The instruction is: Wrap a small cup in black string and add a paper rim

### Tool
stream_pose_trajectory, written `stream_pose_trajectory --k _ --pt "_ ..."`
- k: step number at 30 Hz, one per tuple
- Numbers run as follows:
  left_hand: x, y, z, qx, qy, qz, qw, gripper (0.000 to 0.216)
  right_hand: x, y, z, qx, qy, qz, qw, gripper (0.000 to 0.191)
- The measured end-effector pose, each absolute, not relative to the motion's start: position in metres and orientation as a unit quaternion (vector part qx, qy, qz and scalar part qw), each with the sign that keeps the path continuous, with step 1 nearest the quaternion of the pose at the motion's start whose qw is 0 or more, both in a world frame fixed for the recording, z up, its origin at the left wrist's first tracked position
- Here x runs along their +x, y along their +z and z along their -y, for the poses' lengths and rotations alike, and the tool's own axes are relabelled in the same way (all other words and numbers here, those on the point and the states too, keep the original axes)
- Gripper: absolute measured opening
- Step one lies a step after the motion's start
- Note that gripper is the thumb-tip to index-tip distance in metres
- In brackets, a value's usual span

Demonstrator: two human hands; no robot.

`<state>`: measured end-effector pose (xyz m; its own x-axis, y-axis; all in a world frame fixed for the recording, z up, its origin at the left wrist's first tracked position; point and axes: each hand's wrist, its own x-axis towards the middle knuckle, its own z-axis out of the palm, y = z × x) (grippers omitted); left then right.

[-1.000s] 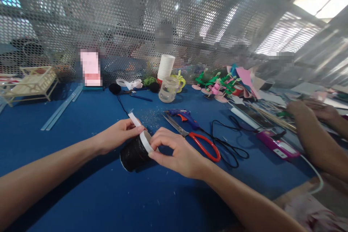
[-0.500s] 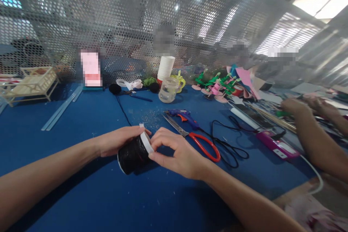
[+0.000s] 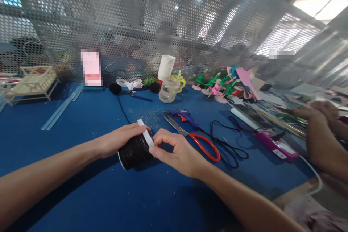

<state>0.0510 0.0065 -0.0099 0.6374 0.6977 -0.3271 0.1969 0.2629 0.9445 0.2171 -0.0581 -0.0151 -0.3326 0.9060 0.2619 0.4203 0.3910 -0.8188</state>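
A cup wrapped in black yarn (image 3: pixel 135 153) lies tilted on its side above the blue table. My left hand (image 3: pixel 122 138) is closed around its far side, thumb near the rim. Along one end runs a white strip (image 3: pixel 146 137), one tip sticking up past my left thumb. My right hand (image 3: pixel 176 152) pinches the strip's lower end against the cup, fingertips partly hidden. A black strand leads from the cup area to a black yarn ball (image 3: pixel 115 88). Just beyond my right hand are red-handled scissors (image 3: pixel 204 146) and a blue glue gun (image 3: pixel 185 116).
Behind stand a clear jar (image 3: pixel 168 92), stacked white paper cups (image 3: pixel 166 67) and pliers (image 3: pixel 141 98). A purple power strip (image 3: pixel 277 145) and black cord lie right, near another person's arms (image 3: pixel 320 134). Left are a small wooden frame (image 3: pixel 32 81) and pale blue strips (image 3: pixel 61 110).
The cup has turned slightly, and more of the white strip's upper end shows. Both my hands keep their hold. The other person's hands have shifted right.
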Motion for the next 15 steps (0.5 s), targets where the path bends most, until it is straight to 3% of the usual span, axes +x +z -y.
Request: stream_pose_trajectory --k 15 --pt "0.0522 -0.0096 -0.0003 0.688 0.160 -0.404 0.581 0.049 0.2161 -0.0164 0.0564 -0.490 0.356 0.709 0.361 0.021"
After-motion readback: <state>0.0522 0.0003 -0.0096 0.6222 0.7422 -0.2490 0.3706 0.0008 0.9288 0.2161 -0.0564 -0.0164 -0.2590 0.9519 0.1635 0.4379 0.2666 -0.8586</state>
